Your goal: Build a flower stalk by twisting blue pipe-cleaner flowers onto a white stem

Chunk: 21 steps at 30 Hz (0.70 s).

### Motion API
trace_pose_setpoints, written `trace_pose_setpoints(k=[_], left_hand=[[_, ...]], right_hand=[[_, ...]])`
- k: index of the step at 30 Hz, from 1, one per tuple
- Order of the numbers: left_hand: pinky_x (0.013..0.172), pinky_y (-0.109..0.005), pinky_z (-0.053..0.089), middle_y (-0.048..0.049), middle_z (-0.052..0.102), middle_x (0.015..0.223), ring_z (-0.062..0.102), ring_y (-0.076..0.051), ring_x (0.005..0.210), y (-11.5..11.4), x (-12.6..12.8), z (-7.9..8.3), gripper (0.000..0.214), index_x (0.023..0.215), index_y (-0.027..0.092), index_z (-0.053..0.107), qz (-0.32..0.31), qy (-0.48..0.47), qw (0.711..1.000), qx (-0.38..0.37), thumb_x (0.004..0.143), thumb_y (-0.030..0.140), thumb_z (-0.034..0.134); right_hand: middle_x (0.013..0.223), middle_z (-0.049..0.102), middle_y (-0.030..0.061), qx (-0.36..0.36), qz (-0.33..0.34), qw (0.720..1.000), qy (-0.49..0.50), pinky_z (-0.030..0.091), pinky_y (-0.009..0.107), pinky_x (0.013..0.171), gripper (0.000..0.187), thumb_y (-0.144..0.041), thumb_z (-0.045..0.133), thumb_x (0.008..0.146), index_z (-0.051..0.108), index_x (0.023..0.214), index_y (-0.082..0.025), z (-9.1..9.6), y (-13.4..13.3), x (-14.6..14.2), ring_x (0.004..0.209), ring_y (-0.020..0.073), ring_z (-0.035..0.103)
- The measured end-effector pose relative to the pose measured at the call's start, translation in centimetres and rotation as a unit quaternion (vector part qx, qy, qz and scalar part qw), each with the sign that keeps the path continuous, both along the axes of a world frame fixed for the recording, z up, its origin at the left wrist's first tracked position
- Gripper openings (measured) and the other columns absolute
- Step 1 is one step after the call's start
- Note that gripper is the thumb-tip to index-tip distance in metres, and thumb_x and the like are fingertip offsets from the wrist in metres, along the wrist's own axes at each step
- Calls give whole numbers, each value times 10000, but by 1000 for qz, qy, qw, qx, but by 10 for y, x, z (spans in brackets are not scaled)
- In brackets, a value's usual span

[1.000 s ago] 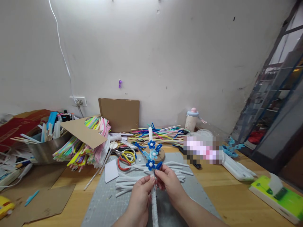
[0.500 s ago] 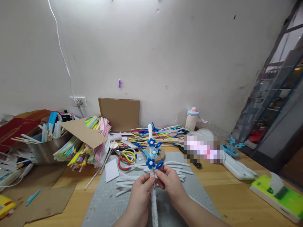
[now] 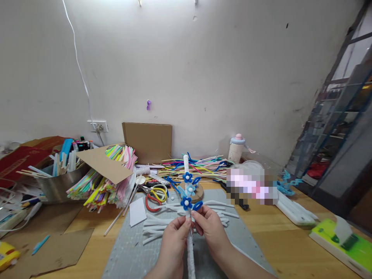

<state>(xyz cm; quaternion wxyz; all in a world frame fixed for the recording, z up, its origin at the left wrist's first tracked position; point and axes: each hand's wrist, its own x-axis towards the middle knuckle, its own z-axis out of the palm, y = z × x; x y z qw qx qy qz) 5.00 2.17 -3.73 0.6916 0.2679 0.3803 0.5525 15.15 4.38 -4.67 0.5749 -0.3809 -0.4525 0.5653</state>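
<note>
Both of my hands grip a long white fuzzy stick (image 3: 190, 252) that points away from me over the grey cutting mat (image 3: 128, 248). Blue pipe-cleaner flowers (image 3: 186, 202) with white centres run along its far part. My left hand (image 3: 174, 242) pinches the stick just below the nearest flower. From the right side, my right hand (image 3: 210, 230) pinches the same spot, its fingers beside a small blue loop (image 3: 197, 205). Cut white pipe-cleaner pieces (image 3: 154, 228) lie on the mat under the stick.
A heap of coloured pipe cleaners (image 3: 107, 182) lies at the left under a cardboard flap, with a metal tub (image 3: 58, 182) of sticks beside it. Scissors (image 3: 154, 193), a pink-capped bottle (image 3: 236, 149), a cardboard box (image 3: 147, 141), a white case (image 3: 295, 211) and a green tool (image 3: 343, 244) stand around.
My hands and the stick have barely shifted; the view has tilted slightly, so everything sits a little lower in the picture.
</note>
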Motion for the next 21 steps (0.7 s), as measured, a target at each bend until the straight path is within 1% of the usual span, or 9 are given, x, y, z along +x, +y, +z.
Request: trace_pose_setpoints(k=[5, 11, 16, 21], left_hand=[[567, -223, 420, -48, 625, 588, 551, -119, 559, 0, 0, -1, 243, 635, 103, 651, 11, 3, 1000, -4, 524, 282, 771], [603, -237, 429, -46, 626, 615, 558, -127, 589, 4, 0, -9, 249, 641, 105, 658, 23, 0, 1000, -1, 502, 269, 783], [619, -233, 422, -47, 635, 640, 547, -113, 591, 5, 0, -13, 234, 649, 108, 665, 19, 2, 1000, 9, 519, 268, 777], [632, -228, 415, -47, 638, 637, 549, -116, 607, 3, 2, -13, 223, 635, 112, 664, 23, 5, 1000, 18, 526, 273, 773]], right_hand=[[470, 455, -70, -11, -6, 1000, 9, 163, 177, 356, 325, -418, 660, 668, 479, 670, -147, 0, -1, -1, 348, 24, 277], [458, 431, -80, -42, -16, 998, 47, 156, 176, 358, 358, -429, 702, 611, 492, 676, -147, 4, -4, -6, 357, 21, 266], [531, 489, -58, -64, -31, 994, 79, 197, 166, 375, 345, -390, 730, 586, 528, 715, -143, 3, -7, -9, 404, 29, 330], [516, 475, -62, -64, -43, 993, 88, 208, 168, 377, 319, -363, 729, 584, 512, 673, -147, 2, -8, -9, 402, 31, 326]])
